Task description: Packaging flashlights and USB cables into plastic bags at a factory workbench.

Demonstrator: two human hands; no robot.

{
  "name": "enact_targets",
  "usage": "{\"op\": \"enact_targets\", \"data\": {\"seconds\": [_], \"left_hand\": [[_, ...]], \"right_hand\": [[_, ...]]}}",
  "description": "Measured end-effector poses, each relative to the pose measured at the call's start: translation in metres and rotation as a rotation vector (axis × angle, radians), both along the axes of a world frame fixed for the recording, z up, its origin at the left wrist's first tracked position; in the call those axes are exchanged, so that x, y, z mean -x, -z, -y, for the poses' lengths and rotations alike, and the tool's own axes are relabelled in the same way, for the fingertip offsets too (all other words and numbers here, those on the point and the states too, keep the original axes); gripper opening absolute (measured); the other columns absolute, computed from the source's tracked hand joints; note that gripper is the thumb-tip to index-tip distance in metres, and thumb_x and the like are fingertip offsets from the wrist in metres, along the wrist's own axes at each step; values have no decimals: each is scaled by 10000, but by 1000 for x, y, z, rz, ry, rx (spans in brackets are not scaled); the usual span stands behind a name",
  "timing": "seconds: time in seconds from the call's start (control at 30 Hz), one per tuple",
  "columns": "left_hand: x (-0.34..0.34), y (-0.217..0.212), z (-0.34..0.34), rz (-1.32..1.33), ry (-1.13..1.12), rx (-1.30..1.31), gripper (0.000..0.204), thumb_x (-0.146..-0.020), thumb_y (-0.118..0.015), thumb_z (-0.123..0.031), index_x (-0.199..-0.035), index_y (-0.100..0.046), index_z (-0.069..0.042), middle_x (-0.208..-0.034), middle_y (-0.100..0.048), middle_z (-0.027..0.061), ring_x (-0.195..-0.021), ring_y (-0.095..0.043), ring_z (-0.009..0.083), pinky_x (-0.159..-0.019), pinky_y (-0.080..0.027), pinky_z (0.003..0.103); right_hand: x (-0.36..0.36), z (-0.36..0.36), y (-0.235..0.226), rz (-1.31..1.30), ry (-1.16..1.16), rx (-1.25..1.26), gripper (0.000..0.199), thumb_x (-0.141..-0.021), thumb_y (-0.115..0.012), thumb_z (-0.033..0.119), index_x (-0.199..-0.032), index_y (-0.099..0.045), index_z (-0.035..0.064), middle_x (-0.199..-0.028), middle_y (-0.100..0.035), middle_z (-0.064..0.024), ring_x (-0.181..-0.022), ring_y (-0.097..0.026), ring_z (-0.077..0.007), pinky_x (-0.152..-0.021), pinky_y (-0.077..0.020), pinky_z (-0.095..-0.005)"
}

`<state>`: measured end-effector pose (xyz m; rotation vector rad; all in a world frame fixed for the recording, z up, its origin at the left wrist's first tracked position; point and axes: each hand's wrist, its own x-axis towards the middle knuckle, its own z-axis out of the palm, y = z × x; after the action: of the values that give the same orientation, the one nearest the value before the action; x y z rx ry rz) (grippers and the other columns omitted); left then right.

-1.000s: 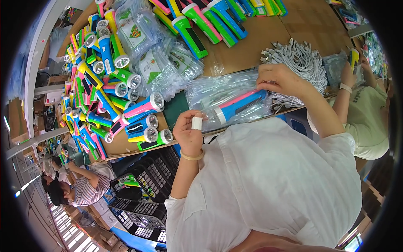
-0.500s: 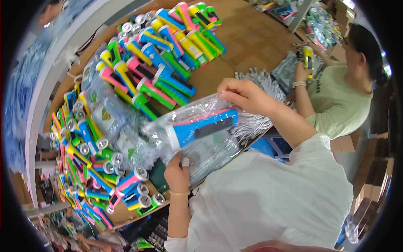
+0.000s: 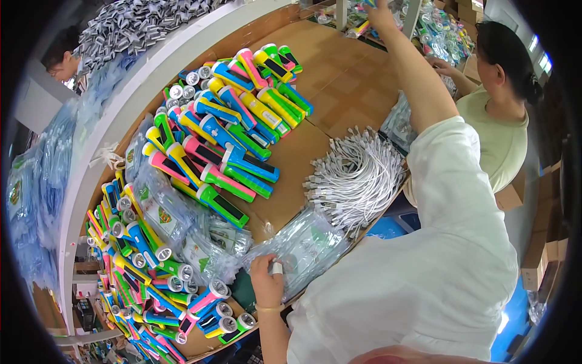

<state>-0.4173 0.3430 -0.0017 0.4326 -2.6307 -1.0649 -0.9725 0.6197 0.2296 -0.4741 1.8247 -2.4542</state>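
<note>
My left hand (image 3: pixel 267 280), with a white wrap on one finger, is at the near end of a stack of clear plastic bags (image 3: pixel 309 246). Its fingers are curled onto the edge of the bags. My right arm stretches far ahead, and my right hand (image 3: pixel 381 17) is at the top edge of the view. A bit of blue shows by its fingertips, which are partly cut off, so its grip is unclear. Flashlights (image 3: pixel 233 136) in blue, green, yellow and pink lie heaped on the cardboard-covered table (image 3: pixel 315 115).
White cables (image 3: pixel 357 179) lie bundled beside the bags. More flashlights (image 3: pixel 145 242) and loose bags (image 3: pixel 176 212) spread along the left. A co-worker (image 3: pixel 497 115) sits at the right. Wrapped goods (image 3: pixel 445 36) are piled at the far right, and a white frame (image 3: pixel 91 158) borders the table.
My right hand has swung from above the bag stack to the far top edge, and the bagged blue flashlight has left the near area. My left hand stays by the bags.
</note>
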Motion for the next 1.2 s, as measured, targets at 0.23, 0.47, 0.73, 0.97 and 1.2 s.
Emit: {"op": "enact_targets", "data": {"seconds": [0.23,0.47,0.73,0.97,1.2], "left_hand": [[-20,-2,-6,-16,-129,-90,215,-747,-667,75,-946,-646,-2,-910,-632,160,-839,-613,345,-769,-504,415],[-8,-1,-13,-166,-132,-72,258,-723,-677,98,-959,-661,-4,-939,-644,159,-864,-629,358,-792,-521,401],[-40,-5,-8,-234,-173,19,214,-691,-746,46,-880,-714,-51,-915,-628,107,-916,-596,306,-801,-500,388],[-62,-11,-4,-144,-298,-252,152,-791,-764,-3,-928,-698,7,-878,-667,83,-818,-607,178,-774,-487,287],[-64,-7,-7,-193,-311,-292,167,-787,-735,50,-941,-695,-1,-822,-641,99,-746,-614,192,-714,-502,293]], "right_hand": [[-220,142,146,-542,-600,-663,301,-962,-682,219,-1208,-685,47,-997,-719,-79,-902,-663,-151,-812,-536,-331],[-381,161,219,-1112,-895,-724,162,-781,-762,202,-871,-676,99,-838,-607,-52,-939,-629,-266,-825,-516,-403],[-374,146,221,-870,-1041,-726,101,-835,-726,156,-889,-719,71,-846,-667,-80,-838,-658,-311,-740,-528,-427],[-395,157,217,-939,-951,-635,159,-837,-727,117,-994,-705,129,-945,-670,-41,-917,-652,-273,-801,-513,-411],[-411,166,216,-1001,-1075,-467,275,-829,-715,61,-1073,-682,183,-899,-614,-15,-888,-631,-241,-800,-490,-390]]}}
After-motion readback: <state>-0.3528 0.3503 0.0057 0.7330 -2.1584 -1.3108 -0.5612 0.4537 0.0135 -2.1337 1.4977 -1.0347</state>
